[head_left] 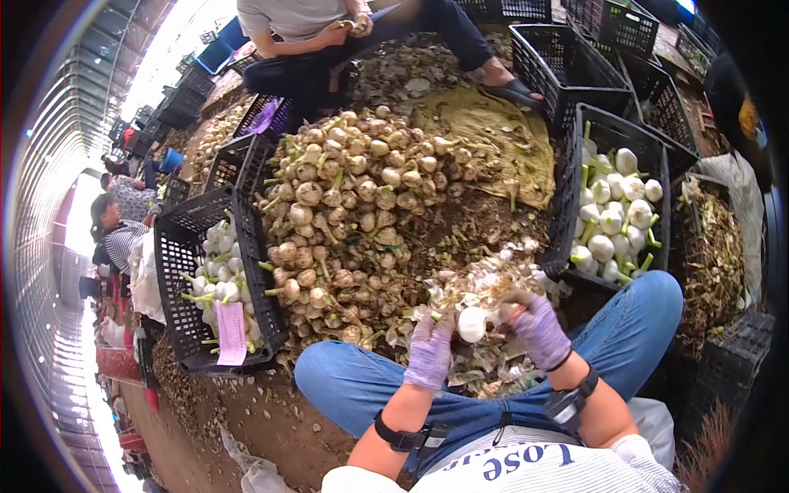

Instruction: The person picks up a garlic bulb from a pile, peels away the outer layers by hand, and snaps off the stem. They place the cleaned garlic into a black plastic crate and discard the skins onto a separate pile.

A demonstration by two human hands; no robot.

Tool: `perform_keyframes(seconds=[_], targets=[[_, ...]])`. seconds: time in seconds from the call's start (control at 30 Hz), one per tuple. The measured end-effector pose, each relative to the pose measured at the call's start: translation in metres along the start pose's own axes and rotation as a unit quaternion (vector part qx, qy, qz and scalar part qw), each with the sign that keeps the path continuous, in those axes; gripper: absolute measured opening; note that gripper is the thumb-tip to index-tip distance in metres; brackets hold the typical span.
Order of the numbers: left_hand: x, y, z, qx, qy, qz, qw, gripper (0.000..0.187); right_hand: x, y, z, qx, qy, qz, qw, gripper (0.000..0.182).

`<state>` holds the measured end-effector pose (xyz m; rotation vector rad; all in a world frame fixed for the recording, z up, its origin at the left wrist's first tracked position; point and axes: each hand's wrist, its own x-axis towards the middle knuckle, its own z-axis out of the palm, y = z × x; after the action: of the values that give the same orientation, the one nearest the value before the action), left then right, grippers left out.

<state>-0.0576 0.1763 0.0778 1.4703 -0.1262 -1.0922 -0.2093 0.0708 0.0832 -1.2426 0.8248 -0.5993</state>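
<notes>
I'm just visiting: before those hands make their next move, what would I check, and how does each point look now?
1. White garlic bulb secured: ok, it appears held at the fingers of the left hand.
2. Right hand near the bulb: ok, just beside it.
3. Tool in the right hand: cannot tell; an orange-red patch shows at its fingers, but too blurred to name.
4. Purple gloves on: ok, both hands.
5. Ground under the work free of peelings: not ok, they lie scattered there.
6. Crate of white bulbs close by: ok, near the right knee.
</notes>
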Motion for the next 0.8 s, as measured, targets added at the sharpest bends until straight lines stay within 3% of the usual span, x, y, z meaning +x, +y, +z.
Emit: perform_keyframes(seconds=[0.03, 0.07, 0.1, 0.13, 0.17, 0.2, 0.23, 0.27, 0.3, 0.33, 0.37, 0.43, 0.6, 0.67, 0.73, 0.77, 0.8], targets=[[-0.007, 0.028, 0.002, -0.035, -0.024, -0.05, 0.998, 0.023, 0.006, 0.009, -0.003, 0.118, 0.024, 0.07, 0.99, 0.023], [-0.003, 0.051, -0.005, 0.023, -0.018, -0.022, 0.999, 0.024, 0.005, -0.009, -0.004, 0.145, 0.039, 0.111, 0.982, 0.021], [0.002, 0.072, -0.018, -0.018, -0.01, 0.025, 0.999, 0.027, 0.008, -0.006, -0.006, 0.145, 0.042, 0.111, 0.982, 0.021], [0.018, 0.08, -0.042, 0.002, 0.12, 0.113, 0.986, 0.032, 0.009, 0.002, -0.009, 0.106, 0.019, 0.102, 0.989, 0.021], [0.05, 0.094, -0.084, -0.159, 0.175, 0.167, 0.957, 0.03, 0.01, 0.01, -0.014, 0.066, 0.003, 0.092, 0.994, 0.022], [0.045, 0.135, -0.096, -0.281, 0.102, 0.246, 0.922, 0.031, 0.011, 0.017, -0.017, -0.02, 0.004, 0.076, 0.997, 0.021], [0.044, 0.156, -0.123, -0.323, -0.079, 0.29, 0.897, 0.032, 0.01, 0.008, -0.018, -0.08, -0.017, 0.091, 0.993, 0.021], [0.054, 0.175, -0.132, -0.391, 0.027, 0.372, 0.841, 0.036, 0.011, 0.038, -0.02, -0.138, 0.001, 0.024, 0.99, 0.02], [0.069, 0.181, -0.161, -0.44, 0.034, 0.374, 0.816, 0.034, 0.011, 0.028, -0.02, -0.12, -0.018, 0.064, 0.991, 0.021], [0.083, 0.176, -0.175, -0.373, -0.05, 0.397, 0.837, 0.031, 0.011, 0.022, -0.02, -0.116, -0.022, 0.091, 0.989, 0.021], [0.098, 0.172, -0.167, -0.339, -0.035, 0.371, 0.864, 0.023, 0.014, 0.042, -0.022, -0.065, -0.019, 0.078, 0.995, 0.021], [0.124, 0.155, -0.104, -0.257, 0.087, 0.278, 0.922, 0.025, 0.02, 0.045, -0.024, -0.061, -0.001, 0.089, 0.994, 0.022], [0.2, 0.065, 0.062, 0.02, 0.022, 0.103, 0.994, 0.038, 0.03, 0.058, -0.033, -0.063, 0.038, 0.04, 0.996, 0.028], [0.269, 0.006, 0.083, 0.115, -0.06, 0.036, 0.991, 0.043, 0.033, 0.064, -0.035, -0.06, 0.052, 0.055, 0.995, 0.032], [0.327, -0.034, 0.11, 0.258, -0.108, 0.099, 0.955, 0.045, 0.037, 0.079, -0.041, -0.124, 0.09, 0.047, 0.987, 0.035], [0.352, -0.055, 0.132, 0.332, -0.126, 0.135, 0.925, 0.046, 0.04, 0.066, -0.049, -0.102, 0.107, 0.074, 0.986, 0.035], [0.359, -0.057, 0.156, 0.48, -0.12, 0.2, 0.845, 0.049, 0.041, 0.066, -0.051, -0.11, 0.125, 0.105, 0.981, 0.037]])
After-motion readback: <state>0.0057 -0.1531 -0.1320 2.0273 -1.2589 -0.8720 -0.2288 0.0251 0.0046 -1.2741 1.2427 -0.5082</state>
